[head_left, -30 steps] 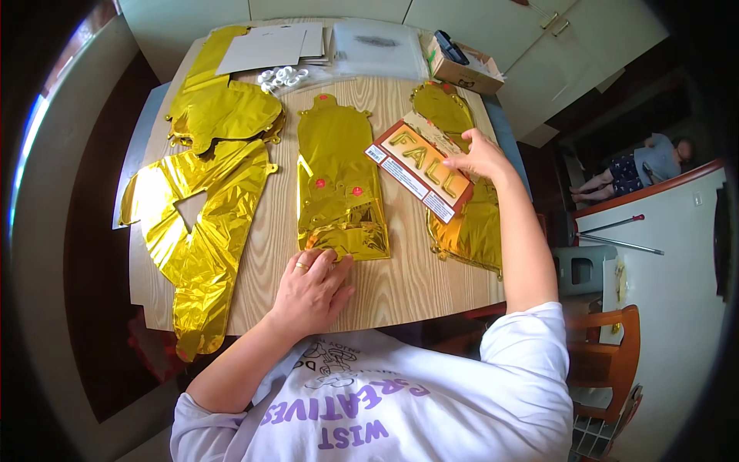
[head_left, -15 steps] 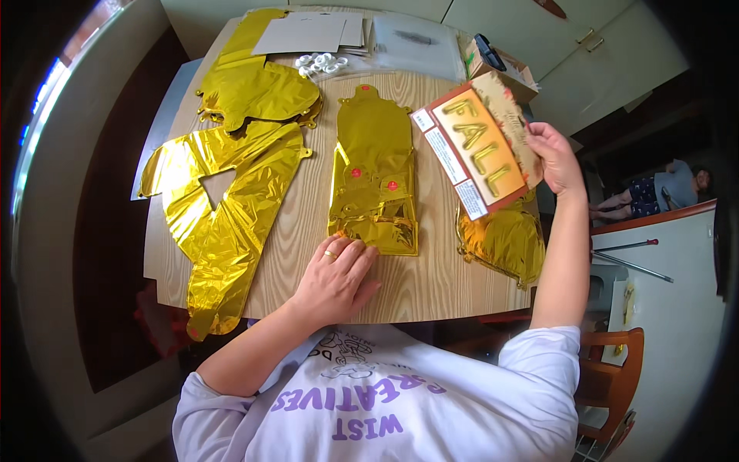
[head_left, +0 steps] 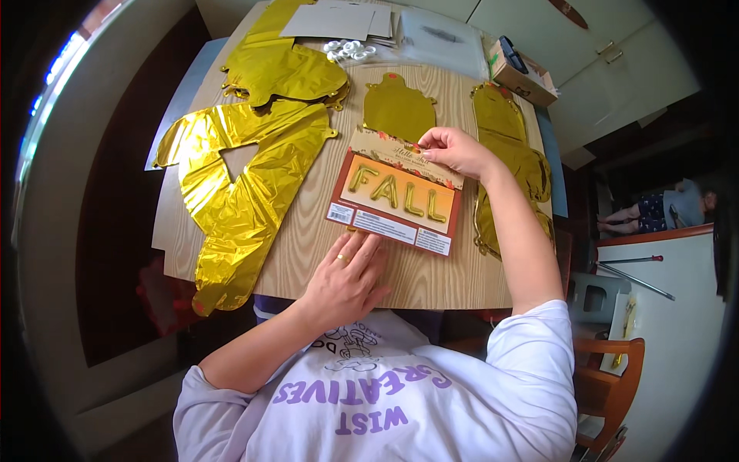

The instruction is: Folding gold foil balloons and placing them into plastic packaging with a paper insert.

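The card [head_left: 396, 202], orange and brown with gold balloon letters pictured on it, is in front of you over the middle of the table [head_left: 435, 289]. Your right hand [head_left: 458, 154] pinches it by its top edge, thumb against fingers. It hides the lower part of the middle foil balloon [head_left: 399, 108], and you cannot tell whether it lies on the foil or hangs just above it.

Your left hand [head_left: 346, 269] is palm down just below the card, its fingers loosely together, a ring on one of them. The fingertips are at the card's lower edge, where a bit of gold foil peeks out; whether they grip anything, you cannot tell.

To your left is a large flat gold balloon [head_left: 289, 150] with a hole through it, its narrow end reaching past the table's near edge. Beyond it lie more gold balloons [head_left: 289, 73], and others [head_left: 500, 123] lie to the right of the card. Along the far side you have gray boards [head_left: 327, 21], small white rings [head_left: 348, 51], a clear plastic sheet [head_left: 443, 46] and an open box [head_left: 531, 86].
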### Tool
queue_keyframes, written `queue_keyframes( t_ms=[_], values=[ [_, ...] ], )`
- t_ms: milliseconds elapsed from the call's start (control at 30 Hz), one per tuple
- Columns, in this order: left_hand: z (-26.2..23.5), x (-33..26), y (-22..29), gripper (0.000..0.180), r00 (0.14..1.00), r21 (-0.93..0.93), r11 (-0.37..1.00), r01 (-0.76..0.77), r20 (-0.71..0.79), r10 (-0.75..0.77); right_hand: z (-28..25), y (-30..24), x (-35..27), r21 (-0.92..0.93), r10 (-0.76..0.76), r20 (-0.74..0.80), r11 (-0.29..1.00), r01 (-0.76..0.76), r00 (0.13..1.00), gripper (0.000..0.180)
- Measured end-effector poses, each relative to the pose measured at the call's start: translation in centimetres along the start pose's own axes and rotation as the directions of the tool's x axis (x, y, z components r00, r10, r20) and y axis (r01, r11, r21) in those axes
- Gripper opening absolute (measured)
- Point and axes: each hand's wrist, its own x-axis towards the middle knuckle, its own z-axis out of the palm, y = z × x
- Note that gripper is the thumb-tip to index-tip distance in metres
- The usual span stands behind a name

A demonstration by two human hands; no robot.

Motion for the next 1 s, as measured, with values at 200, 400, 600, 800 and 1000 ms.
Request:
queue_keyframes(
  t_ms=[200, 400, 600, 800, 1000],
  values=[
    [-3.3, -1.6, -0.5, 0.037, 0.995, -0.007, 1.000, 0.015, -0.102, -0.015, 2.4, -2.3, -1.0, -0.385, -0.019, -0.138, 0.922, -0.036, 0.990, 0.018],
    [-3.3, 1.5, -3.3, 0.036, 0.939, -0.144, 0.948, 0.283, -0.158, -0.305, 4.3, -2.4, -2.0, -0.741, -0.295, -0.196, 0.669, 0.056, 0.935, 0.026],
    [-2.7, 3.6, -3.8, 0.044, 0.910, -0.152, 0.909, 0.389, -0.087, -0.404, 6.8, -3.7, -6.1, -0.766, -0.445, -0.384, 0.643, -0.010, 0.809, 0.029],
    [-1.7, 5.5, -5.1, 0.039, 0.963, -0.020, 0.963, 0.269, 0.002, -0.269, 6.5, -4.0, -10.4, -0.317, -0.062, -0.578, 0.936, -0.154, 0.814, 0.031],
    [-1.1, 4.1, -6.1, 0.036, 0.966, -0.026, 0.966, 0.259, -0.001, -0.259, 3.8, -1.2, -9.8, -0.244, 0.111, -0.483, 0.936, -0.255, 0.869, 0.055]
  ],
)
